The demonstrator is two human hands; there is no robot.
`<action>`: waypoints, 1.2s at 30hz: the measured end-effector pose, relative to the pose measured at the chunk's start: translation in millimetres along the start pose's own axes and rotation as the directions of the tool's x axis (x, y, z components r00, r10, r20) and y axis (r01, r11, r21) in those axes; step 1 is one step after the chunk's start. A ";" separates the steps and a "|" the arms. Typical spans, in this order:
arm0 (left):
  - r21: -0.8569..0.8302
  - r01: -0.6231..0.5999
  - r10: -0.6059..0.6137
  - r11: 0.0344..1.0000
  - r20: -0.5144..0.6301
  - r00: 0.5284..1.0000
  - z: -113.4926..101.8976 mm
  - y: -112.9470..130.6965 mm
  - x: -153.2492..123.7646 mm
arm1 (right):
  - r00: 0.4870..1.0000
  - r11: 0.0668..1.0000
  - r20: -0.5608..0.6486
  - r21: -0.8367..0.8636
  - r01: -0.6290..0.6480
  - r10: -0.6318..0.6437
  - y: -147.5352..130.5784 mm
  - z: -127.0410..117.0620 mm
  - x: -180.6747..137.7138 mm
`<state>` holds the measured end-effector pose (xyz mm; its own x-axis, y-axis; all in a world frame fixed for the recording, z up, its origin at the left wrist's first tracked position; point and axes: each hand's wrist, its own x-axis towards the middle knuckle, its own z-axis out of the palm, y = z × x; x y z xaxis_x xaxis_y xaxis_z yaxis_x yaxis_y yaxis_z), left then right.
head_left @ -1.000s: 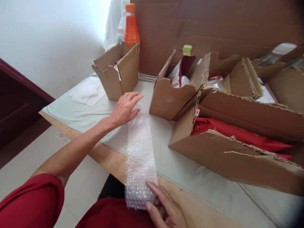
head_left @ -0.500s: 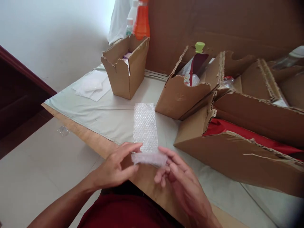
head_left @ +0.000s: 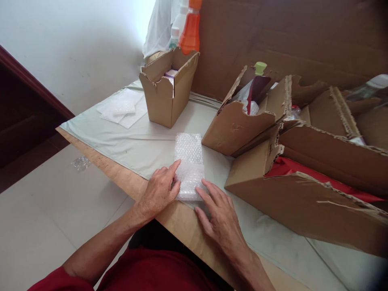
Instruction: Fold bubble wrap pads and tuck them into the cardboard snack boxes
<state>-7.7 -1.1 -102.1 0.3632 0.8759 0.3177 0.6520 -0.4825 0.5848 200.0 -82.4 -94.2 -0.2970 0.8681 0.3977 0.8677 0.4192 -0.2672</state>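
A strip of clear bubble wrap (head_left: pixel 188 147) lies flat near the front edge of the cloth-covered table. On its near half rests a whitish, folded piece of wrap (head_left: pixel 190 173); whether anything is inside it cannot be made out. My left hand (head_left: pixel 160 188) is at the left side of this piece, index finger stretched along its edge and thumb beside it. At the near right corner, my right hand (head_left: pixel 220 212) has its fingers spread, with the fingertips on or just over the wrap. Neither hand is closed round anything.
Several thin white sheets (head_left: pixel 123 109) lie at the back left. A cardboard box (head_left: pixel 160 103) stands behind the wrap, near an orange bottle (head_left: pixel 190 34). To the right are more cut-open boxes (head_left: pixel 242 129), one holding red material (head_left: pixel 291 167). A crumpled clear plastic piece (head_left: pixel 81 163) lies on the floor.
The whitish piece, held up between both hands before, now lies on the near half of the bubble wrap strip. Both hands have come down to it and loosened. The view has shifted slightly.
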 end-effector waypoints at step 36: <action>-0.111 -0.211 0.213 0.971 -0.002 0.977 -30.0 13.2 -51.7 | 0.995 0.964 0.085 0.264 0.021 -0.045 -4.7 -15.4 11.4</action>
<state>-37.9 -52.6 -88.3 0.4922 0.7533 0.4363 0.4824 -0.6532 0.5837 198.7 -78.6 -74.9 -0.3686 0.8677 0.3334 0.7251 0.4928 -0.4810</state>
